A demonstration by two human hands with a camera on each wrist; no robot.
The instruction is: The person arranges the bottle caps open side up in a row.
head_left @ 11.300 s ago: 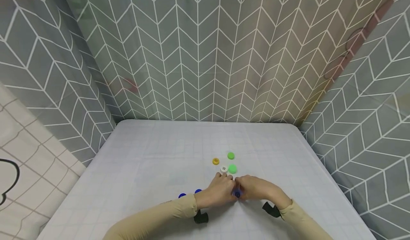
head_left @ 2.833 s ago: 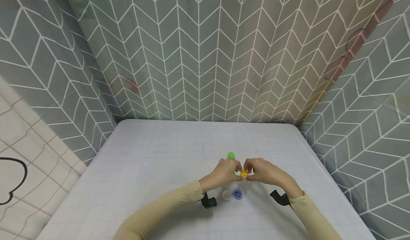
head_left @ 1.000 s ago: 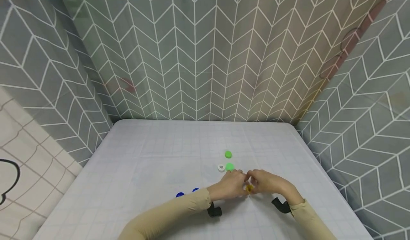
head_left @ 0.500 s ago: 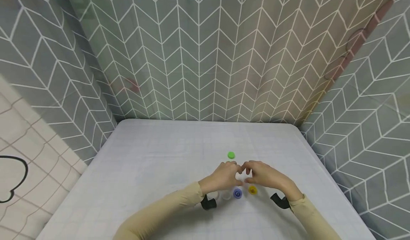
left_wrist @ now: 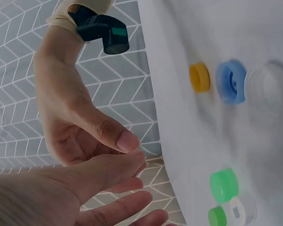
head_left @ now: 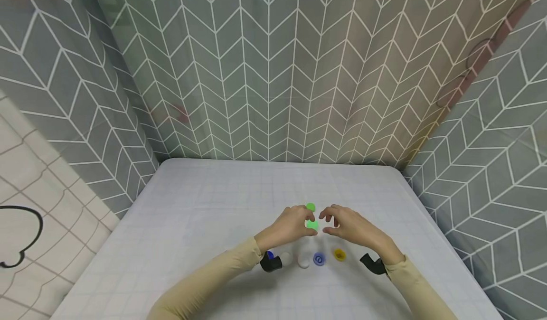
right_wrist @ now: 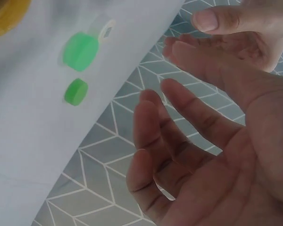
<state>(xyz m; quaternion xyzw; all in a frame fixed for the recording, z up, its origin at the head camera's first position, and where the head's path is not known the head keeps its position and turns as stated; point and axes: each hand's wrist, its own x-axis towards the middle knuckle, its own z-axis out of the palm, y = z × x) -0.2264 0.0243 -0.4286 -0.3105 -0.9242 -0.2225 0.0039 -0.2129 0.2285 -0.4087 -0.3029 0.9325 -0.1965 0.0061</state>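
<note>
Soft, fairly even light covers the white rectangular table (head_left: 205,206) in the head view, leaving diffuse shadows beneath the long beige fabric sleeves (head_left: 209,282), while wide-angle distortion splays the grey curtains with white herringbone lines (head_left: 504,130) toward the edges. The left wrist view is dimmer and hazy, its translucent white round cap (left_wrist: 269,92) nearly washed out. In the right wrist view, the bare right hand (right_wrist: 226,174) looks darkly shaded, its detail slightly soft.

Table (head_left: 213,192), lower half of frame; on it, row of caps (head_left: 319,259), lower centre; further caps (head_left: 312,225) behind row; curtain (head_left: 275,73) behind table.
</note>
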